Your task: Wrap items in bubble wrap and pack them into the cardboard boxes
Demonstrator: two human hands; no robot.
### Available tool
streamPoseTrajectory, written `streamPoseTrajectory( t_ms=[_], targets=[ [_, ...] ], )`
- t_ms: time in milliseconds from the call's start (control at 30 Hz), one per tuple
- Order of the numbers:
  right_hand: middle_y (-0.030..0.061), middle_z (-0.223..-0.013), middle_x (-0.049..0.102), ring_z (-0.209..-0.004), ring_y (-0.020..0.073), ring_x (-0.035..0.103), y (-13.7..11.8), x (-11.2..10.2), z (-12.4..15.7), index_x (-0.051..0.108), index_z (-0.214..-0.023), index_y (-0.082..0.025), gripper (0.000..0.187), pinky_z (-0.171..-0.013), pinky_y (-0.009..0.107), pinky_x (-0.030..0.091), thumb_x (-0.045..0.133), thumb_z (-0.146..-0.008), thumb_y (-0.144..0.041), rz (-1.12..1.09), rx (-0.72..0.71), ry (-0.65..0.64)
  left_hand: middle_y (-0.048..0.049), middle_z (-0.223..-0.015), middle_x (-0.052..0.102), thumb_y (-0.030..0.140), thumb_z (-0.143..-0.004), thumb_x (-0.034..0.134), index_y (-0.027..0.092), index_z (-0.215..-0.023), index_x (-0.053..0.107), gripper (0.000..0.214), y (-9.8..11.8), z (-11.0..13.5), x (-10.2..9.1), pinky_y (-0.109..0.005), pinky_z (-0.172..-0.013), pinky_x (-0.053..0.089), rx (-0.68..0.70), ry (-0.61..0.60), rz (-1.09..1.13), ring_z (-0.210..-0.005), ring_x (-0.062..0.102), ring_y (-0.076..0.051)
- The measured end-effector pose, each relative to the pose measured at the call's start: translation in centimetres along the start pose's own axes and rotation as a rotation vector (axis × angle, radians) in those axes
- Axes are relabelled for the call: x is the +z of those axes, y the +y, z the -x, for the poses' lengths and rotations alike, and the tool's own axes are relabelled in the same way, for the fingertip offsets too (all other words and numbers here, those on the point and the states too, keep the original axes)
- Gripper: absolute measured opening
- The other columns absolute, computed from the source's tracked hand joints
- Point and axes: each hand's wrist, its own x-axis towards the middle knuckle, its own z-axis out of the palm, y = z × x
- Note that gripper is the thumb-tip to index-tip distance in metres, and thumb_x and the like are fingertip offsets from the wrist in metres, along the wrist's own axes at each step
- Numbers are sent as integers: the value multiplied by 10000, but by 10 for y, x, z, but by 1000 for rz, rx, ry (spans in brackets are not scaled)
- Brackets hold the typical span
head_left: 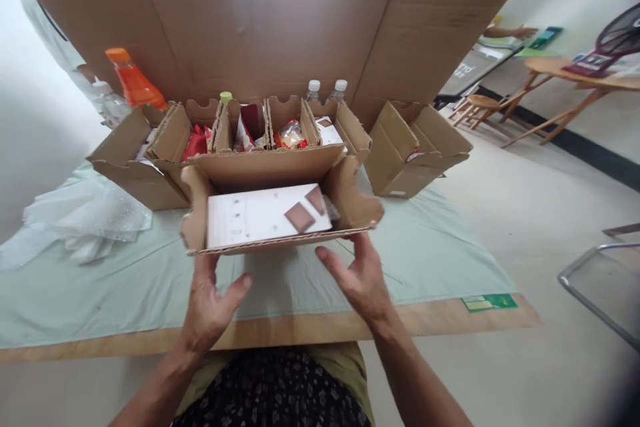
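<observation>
An open-topped cardboard box (275,165) is held up in front of me, tilted so its inside shows. In it lies a white carton (250,213) printed with brown chocolate-like squares, with a bit of clear plastic at its right end. My left hand (213,307) supports the box at its lower left, and my right hand (364,277) does so at its lower right. Both thumbs stick out in front of the box. The other fingers are mostly hidden beneath and behind it.
Behind stands a row of cardboard bins with packaged snacks (291,135), plus a separate bin (395,160) at right. An orange-capped bottle (133,77), clear bottles (313,88) and a tall cardboard panel (270,27) are further back. Bubble wrap (90,213) lies left on the green cloth (150,287).
</observation>
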Motion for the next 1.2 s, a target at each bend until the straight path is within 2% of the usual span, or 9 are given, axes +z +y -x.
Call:
streamPoseTrajectory(
  t_ms=[167, 300, 400, 533, 633, 800, 967, 1067, 1200],
  targets=[
    [124, -1194, 718, -1142, 324, 653, 20, -38, 37, 623, -1219, -208, 503, -992, 486, 507, 739, -837, -514, 153, 104, 213, -133, -1659, 370, 353, -869, 713, 252, -1612, 289, 861, -3, 16, 36, -599, -1286, 214, -24, -231, 26, -1565, 279, -374],
    [125, -1161, 726, -1114, 324, 668, 25, -34, 66, 625, -1192, -204, 484, -945, 457, 537, 719, -840, -522, 174, 176, 118, -139, -1609, 434, 391, -899, 689, 260, -1558, 382, 739, -22, 49, 28, -614, -1272, 239, -141, -206, 9, -1530, 342, -384],
    [115, -1118, 732, -1084, 312, 679, 29, -25, 57, 629, -1144, -209, 442, -917, 436, 554, 714, -840, -518, 136, 182, 77, -145, -1561, 487, 407, -896, 694, 247, -1559, 370, 756, -26, 54, 24, -598, -1263, 270, -154, -184, -2, -1517, 364, -379],
    [113, -1150, 724, -1115, 311, 669, 43, -34, 45, 618, -1165, -212, 456, -941, 444, 549, 722, -837, -509, 103, 161, 103, -148, -1495, 547, 415, -890, 696, 239, -1559, 359, 770, -25, 54, 35, -591, -1259, 282, -177, -178, -28, -1499, 396, -370],
    [111, -1155, 722, -1115, 307, 668, 60, -42, 55, 617, -1166, -217, 434, -935, 445, 553, 704, -858, -510, 74, 177, 88, -145, -1450, 576, 443, -865, 724, 234, -1521, 416, 754, -33, 61, 39, -592, -1264, 273, -233, -174, -85, -1490, 408, -375],
    [150, -1314, 654, -1157, 326, 646, 88, -33, 79, 525, -1374, -206, 669, -985, 503, 545, 709, -839, -564, 48, 258, 174, -147, -1438, 569, 501, -884, 690, 246, -1463, 455, 676, -47, 78, 36, -641, -1218, 317, -323, -145, -180, -1438, 466, -395],
    [137, -1238, 680, -1149, 323, 650, 100, -32, 77, 577, -1299, -211, 574, -996, 497, 549, 685, -860, -565, 5, 240, 94, -152, -1501, 513, 489, -924, 639, 275, -1531, 346, 707, -36, 84, 49, -622, -1195, 353, -324, -129, -171, -1417, 492, -384],
    [130, -1206, 688, -1125, 319, 654, 104, -42, 70, 570, -1314, -213, 605, -985, 492, 552, 675, -855, -593, 14, 233, 129, -157, -1496, 524, 492, -918, 648, 253, -1533, 354, 722, -34, 79, 61, -605, -1205, 351, -303, -174, -151, -1437, 470, -383],
    [123, -1156, 696, -1060, 309, 664, 114, -60, 67, 569, -1285, -213, 623, -922, 476, 565, 664, -842, -639, 61, 295, 224, -152, -1448, 569, 479, -912, 647, 224, -1459, 478, 627, -40, 73, 73, -622, -1209, 341, -260, -336, -155, -1445, 455, -395]
  ],
)
